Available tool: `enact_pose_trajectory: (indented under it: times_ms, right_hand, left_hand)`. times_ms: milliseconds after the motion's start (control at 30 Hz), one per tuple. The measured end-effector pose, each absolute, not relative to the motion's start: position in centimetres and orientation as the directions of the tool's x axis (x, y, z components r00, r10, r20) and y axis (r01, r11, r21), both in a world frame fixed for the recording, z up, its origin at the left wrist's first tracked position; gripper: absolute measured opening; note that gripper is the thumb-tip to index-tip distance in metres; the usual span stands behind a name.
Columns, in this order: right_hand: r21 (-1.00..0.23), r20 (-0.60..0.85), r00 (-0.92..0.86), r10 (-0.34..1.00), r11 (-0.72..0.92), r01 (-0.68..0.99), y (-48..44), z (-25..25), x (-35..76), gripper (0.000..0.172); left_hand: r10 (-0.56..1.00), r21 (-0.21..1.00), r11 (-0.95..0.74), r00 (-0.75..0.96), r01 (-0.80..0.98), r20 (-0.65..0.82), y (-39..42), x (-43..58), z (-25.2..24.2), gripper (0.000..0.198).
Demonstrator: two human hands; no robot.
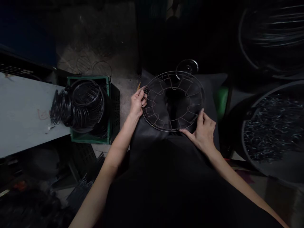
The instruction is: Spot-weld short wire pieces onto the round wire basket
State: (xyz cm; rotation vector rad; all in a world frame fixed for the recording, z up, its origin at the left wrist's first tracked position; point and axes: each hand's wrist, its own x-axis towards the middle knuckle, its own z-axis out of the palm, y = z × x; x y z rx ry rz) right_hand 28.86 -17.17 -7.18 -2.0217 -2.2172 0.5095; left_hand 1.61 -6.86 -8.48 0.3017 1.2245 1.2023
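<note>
A round wire frame (171,130), made of wire rings joined by bent loops, lies level above my dark-covered lap (152,139). At its left rim, my left hand (138,102) is closed, the fingers wrapped around the wire. My right hand (204,130) holds the lower right rim, its thumb at the near edge and its fingertips farther up the side. Beyond the far rim is a small shiny metal ring (187,65), partly overlapped by the frame. Dark surroundings hide what supports that ring.
To the left, a green crate (109,109) holds bundled dark wire rings (87,98) beside a pale tabletop (28,110). At right stands a large round tub (244,139) full of small bent metal pieces (273,126). Another round container (242,41) with long wires is behind it.
</note>
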Motion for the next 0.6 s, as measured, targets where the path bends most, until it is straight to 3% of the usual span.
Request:
enact_pose_trajectory:
  times_ms: [200, 433, 533, 600]
  right_hand:
    - [-0.242, -0.163, -0.050, 0.985, 0.009, 0.970, -17.4, -7.7, 28.0, 0.093]
    - [-0.335, -0.066, -0.128, 0.990, 0.099, 0.937, -17.3, -8.6, 29.8, 0.102]
    - [-0.328, -0.014, -0.155, 0.988, 0.142, 0.934, -17.6, -8.1, 30.1, 0.107]
    - [-0.331, 0.009, -0.135, 0.991, 0.130, 0.934, -17.4, -7.4, 29.9, 0.106]
  left_hand:
    - [0.813, 0.738, 0.405, -0.156, -0.540, -0.561, -6.8, 2.0, -8.1, 0.020]
    - [0.830, 0.755, 0.396, -0.148, -0.523, -0.538, -6.6, 2.3, -8.8, 0.021]
    - [0.828, 0.837, 0.325, -0.295, -0.440, -0.477, -7.0, 3.3, -8.6, 0.020]
    - [0.812, 0.924, 0.229, -0.463, -0.307, -0.355, -7.6, 4.6, -8.4, 0.019]
